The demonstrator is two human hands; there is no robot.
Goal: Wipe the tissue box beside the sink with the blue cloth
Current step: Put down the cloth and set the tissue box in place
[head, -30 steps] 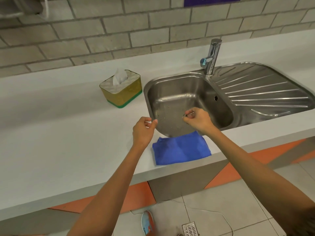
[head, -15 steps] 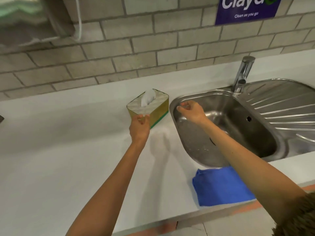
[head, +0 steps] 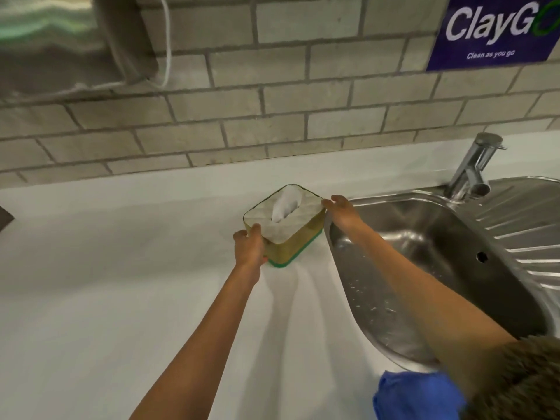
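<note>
The tissue box (head: 291,237), yellow with a green base and a white tissue sticking out of its pale top, stands on the white counter just left of the sink (head: 424,237). My left hand (head: 250,247) grips its near left corner. My right hand (head: 339,209) rests its fingers on the box's far right corner by the sink rim. The blue cloth (head: 415,398) lies folded at the counter's front edge, below my right forearm, with no hand on it.
A steel tap (head: 472,168) rises behind the basin, with a ribbed draining board (head: 527,225) to its right. A brick wall backs the white counter (head: 121,283), carrying a purple sign (head: 494,28). A dark object's corner (head: 4,218) shows at the left edge.
Both hands left the area above the blue cloth and reached forward to the tissue box; now the left hand grips its near corner and the right touches its far corner. The view shifted forward.
</note>
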